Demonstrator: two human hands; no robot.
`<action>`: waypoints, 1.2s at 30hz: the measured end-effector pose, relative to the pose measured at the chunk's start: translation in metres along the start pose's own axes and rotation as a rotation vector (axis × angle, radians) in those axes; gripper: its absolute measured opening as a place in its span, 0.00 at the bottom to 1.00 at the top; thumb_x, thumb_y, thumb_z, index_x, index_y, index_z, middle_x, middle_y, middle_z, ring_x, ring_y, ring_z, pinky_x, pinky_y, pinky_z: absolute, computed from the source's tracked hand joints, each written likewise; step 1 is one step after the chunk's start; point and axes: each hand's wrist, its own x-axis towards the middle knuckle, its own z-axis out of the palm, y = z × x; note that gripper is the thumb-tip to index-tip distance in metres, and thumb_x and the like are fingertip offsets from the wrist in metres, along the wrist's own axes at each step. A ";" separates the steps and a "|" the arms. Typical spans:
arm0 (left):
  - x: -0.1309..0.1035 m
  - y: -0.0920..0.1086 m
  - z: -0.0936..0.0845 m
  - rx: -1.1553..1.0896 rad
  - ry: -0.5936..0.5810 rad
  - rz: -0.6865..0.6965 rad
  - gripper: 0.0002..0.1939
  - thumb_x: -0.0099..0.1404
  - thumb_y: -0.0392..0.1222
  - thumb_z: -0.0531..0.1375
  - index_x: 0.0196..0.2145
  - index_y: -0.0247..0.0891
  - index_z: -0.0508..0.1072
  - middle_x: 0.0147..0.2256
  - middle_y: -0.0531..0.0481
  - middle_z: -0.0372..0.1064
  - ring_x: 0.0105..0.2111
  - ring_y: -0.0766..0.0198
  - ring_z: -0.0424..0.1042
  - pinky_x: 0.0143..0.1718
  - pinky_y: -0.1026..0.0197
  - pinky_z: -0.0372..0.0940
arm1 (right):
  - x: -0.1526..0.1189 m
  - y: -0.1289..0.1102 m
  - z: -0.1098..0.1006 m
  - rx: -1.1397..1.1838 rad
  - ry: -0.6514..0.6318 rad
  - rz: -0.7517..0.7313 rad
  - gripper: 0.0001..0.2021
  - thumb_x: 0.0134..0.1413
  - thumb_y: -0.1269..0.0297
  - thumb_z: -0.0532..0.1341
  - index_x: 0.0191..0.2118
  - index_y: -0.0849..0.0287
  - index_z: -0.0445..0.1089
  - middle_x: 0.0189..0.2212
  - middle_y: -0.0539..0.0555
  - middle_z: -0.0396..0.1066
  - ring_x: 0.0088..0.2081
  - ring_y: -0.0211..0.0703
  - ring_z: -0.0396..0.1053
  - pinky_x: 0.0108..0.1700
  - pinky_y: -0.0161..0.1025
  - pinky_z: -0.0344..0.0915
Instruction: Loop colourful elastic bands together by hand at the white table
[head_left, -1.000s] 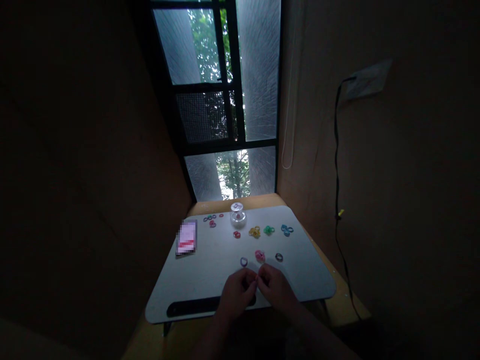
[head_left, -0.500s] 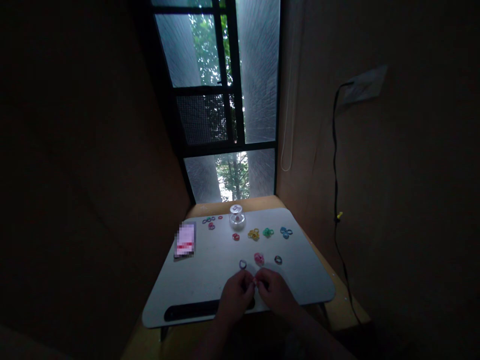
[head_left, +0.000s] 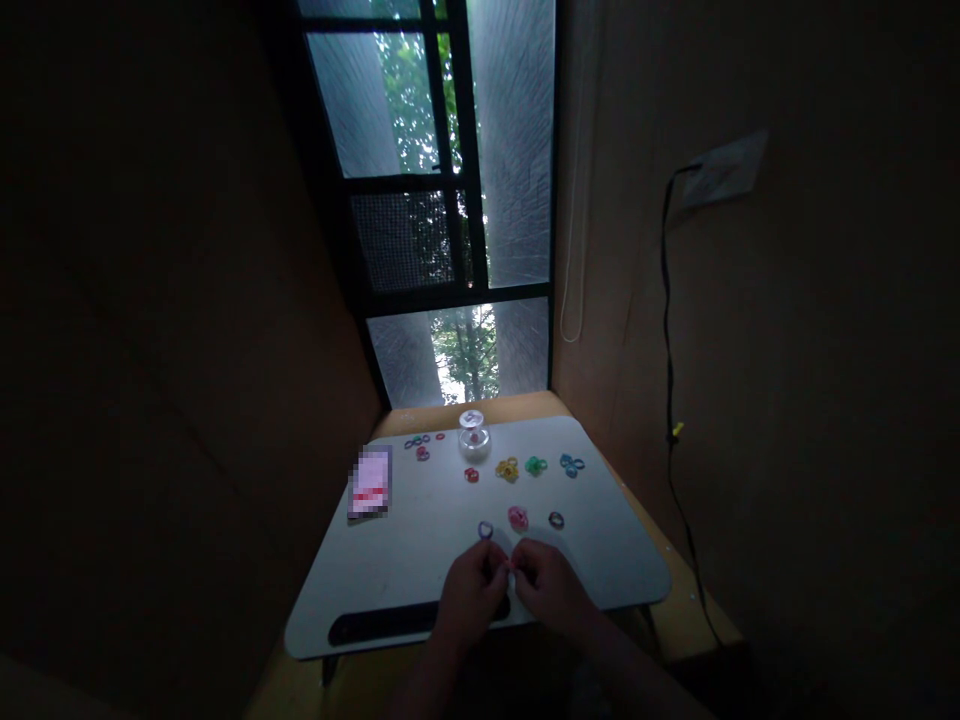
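Observation:
My left hand (head_left: 471, 590) and my right hand (head_left: 553, 585) meet fingertip to fingertip over the near part of a small white lap table (head_left: 420, 540). Between the fingertips they pinch a tiny pink band (head_left: 510, 568), too small to make out in detail. Just beyond the hands lie a purple band (head_left: 485, 529), a pink cluster of bands (head_left: 517, 517) and a dark band (head_left: 556, 519). Farther back lie a red band (head_left: 471, 474), a yellow cluster (head_left: 508, 468), a green cluster (head_left: 535, 464) and blue bands (head_left: 571, 464).
A small clear jar (head_left: 473, 437) stands at the table's far middle, with several mixed bands (head_left: 420, 443) to its left. A pink packet (head_left: 370, 482) lies at the left. A window (head_left: 450, 200) rises behind; a black cable (head_left: 670, 380) hangs on the right wall.
The hands stay together at the near edge with only slight finger movement. The view has shifted a little.

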 end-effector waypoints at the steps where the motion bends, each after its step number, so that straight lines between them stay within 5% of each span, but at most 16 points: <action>1: 0.000 0.000 0.000 0.003 0.001 0.000 0.05 0.62 0.41 0.57 0.29 0.39 0.70 0.25 0.54 0.69 0.27 0.65 0.67 0.30 0.65 0.56 | 0.000 0.000 0.000 0.001 0.002 -0.001 0.05 0.50 0.73 0.56 0.26 0.57 0.63 0.23 0.46 0.64 0.27 0.37 0.62 0.30 0.33 0.52; 36: -0.002 0.001 -0.002 -0.004 -0.017 0.015 0.08 0.66 0.44 0.56 0.31 0.39 0.70 0.27 0.53 0.72 0.27 0.64 0.69 0.30 0.64 0.58 | 0.002 0.002 0.005 -0.063 0.027 0.004 0.06 0.54 0.71 0.56 0.27 0.57 0.63 0.22 0.46 0.62 0.25 0.36 0.59 0.28 0.33 0.50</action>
